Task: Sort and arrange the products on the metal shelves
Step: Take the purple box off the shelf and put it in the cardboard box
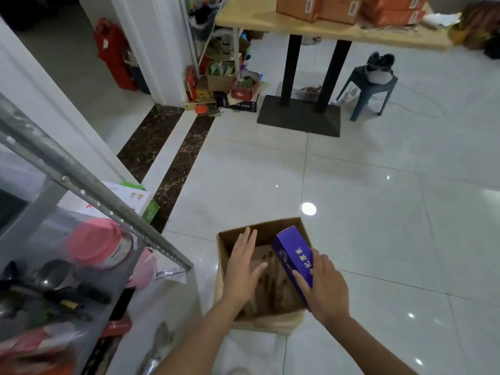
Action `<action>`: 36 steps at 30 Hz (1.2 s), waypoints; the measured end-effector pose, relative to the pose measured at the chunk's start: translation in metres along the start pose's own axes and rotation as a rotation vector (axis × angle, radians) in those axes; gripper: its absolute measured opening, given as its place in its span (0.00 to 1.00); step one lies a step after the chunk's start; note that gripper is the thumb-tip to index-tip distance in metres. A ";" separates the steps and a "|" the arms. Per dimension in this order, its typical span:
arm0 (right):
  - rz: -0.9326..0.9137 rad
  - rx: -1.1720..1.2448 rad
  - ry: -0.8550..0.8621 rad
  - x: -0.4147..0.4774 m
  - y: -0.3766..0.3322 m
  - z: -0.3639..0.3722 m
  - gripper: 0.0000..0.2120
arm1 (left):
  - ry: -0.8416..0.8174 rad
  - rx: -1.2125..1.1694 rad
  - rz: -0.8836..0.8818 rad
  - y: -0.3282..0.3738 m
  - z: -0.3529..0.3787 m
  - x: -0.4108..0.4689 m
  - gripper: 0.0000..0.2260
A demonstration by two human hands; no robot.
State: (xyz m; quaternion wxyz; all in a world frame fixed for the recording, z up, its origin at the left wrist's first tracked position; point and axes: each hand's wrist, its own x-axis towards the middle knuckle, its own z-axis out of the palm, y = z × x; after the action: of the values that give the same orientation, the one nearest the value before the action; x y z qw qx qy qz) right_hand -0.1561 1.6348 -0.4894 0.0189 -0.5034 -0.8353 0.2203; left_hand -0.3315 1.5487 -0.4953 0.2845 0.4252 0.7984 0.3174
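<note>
Step in hand, by my read: unloading stock. Purple box (293, 247) tilted at right wall of cardboard box (259, 226), top end above rim. Right hand (324, 288) clamped on its near end. Left hand (240, 269) flat, fingers straight, holding nothing, over cardboard box's left half. Next likely: lift clear, carry left to metal shelf (81, 185). Pale characters on purple face, illegible.

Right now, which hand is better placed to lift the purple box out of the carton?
Right, probably: the right hand grips the purple box, which leans inside the carton; the left hand is open over the carton and holds nothing.
</note>
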 end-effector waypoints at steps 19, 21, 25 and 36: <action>-0.489 0.588 -0.161 -0.010 -0.018 -0.092 0.26 | -0.089 0.180 0.291 0.115 -0.127 -0.033 0.20; -0.512 0.602 -0.163 -0.011 -0.025 -0.098 0.27 | -0.027 0.194 0.271 0.121 -0.134 -0.044 0.19; -0.416 0.749 -0.056 -0.012 -0.042 -0.104 0.29 | 0.072 0.056 0.154 0.128 -0.146 -0.061 0.17; -0.046 1.271 -0.526 -0.018 -0.043 -0.143 0.24 | 0.156 -0.510 -0.397 0.105 -0.153 -0.048 0.16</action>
State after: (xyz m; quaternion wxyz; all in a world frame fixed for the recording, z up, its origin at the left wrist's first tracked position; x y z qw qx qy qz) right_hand -0.1472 1.6526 -0.3406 0.1118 -0.3063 -0.5312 0.7820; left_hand -0.3673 1.5128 -0.3109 0.3762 0.1507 0.7798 0.4771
